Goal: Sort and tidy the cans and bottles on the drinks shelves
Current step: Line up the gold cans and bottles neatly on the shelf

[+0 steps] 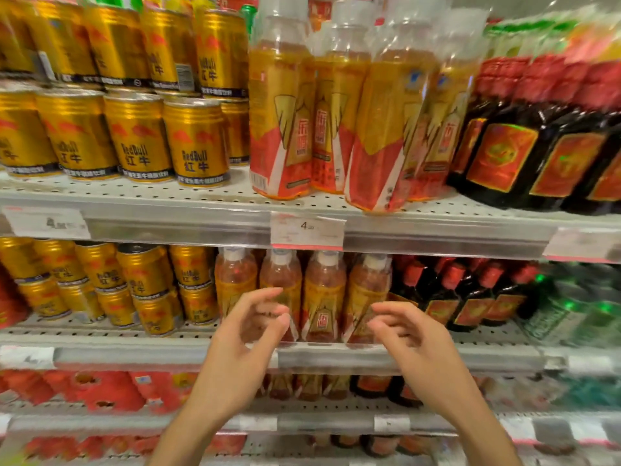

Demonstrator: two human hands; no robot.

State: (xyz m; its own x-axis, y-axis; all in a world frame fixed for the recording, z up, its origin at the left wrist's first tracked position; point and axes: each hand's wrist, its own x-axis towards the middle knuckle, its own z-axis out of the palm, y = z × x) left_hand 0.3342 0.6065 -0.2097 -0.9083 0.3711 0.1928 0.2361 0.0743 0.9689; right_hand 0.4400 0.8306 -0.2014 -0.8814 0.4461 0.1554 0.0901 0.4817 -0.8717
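Several yellow-and-red drink bottles point(324, 297) with white caps stand in a row on the middle shelf point(336, 356). My left hand point(248, 331) and my right hand point(410, 334) hover in front of that row, fingers loosely curled toward each other, holding nothing. Taller bottles of the same drink point(336, 112) stand on the upper shelf point(201, 210); the front right one leans. Gold Red Bull cans point(134, 136) are stacked left of them, and more gold cans point(144, 284) fill the middle shelf's left side.
Dark bottles with red caps point(524, 136) stand right of the yellow bottles on the upper shelf, and more of them point(470, 297) on the middle shelf. Green bottles point(578, 314) sit far right. Red cans point(100, 391) fill the lower shelf. A price tag point(307, 230) hangs on the upper rail.
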